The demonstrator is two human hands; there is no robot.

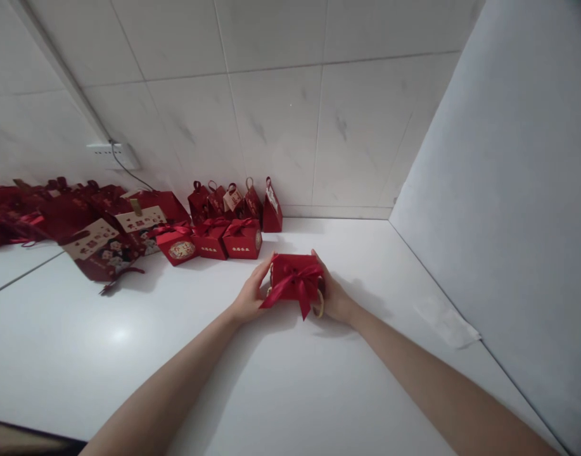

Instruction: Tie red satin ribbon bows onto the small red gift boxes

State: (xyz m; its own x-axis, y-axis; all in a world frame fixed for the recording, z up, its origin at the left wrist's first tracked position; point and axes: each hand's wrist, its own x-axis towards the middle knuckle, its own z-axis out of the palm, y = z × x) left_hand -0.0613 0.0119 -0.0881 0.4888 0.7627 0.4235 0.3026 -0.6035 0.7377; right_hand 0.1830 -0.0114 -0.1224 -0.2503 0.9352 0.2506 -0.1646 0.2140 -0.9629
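Observation:
Between my two hands is a small red gift box [281, 267] with a red ribbon bow [297, 282] tied on top. My left hand [253, 292] is wrapped against its left side, and my right hand [336, 296] grips the right side. The ends of the bow hang over the side nearest me. A gold round edge [320, 305] shows by my right fingers. Most of my fingertips are hidden behind the box. I cannot tell whether the box touches the table or is slightly above it.
Several bow-tied red boxes [242, 240] stand in a row to the left, with taller looped boxes [272, 212] behind. Larger red gift bags [93, 250] crowd the far left. A clear packet [446, 322] lies on the white table [290, 392] at right, beside a white panel [509, 190].

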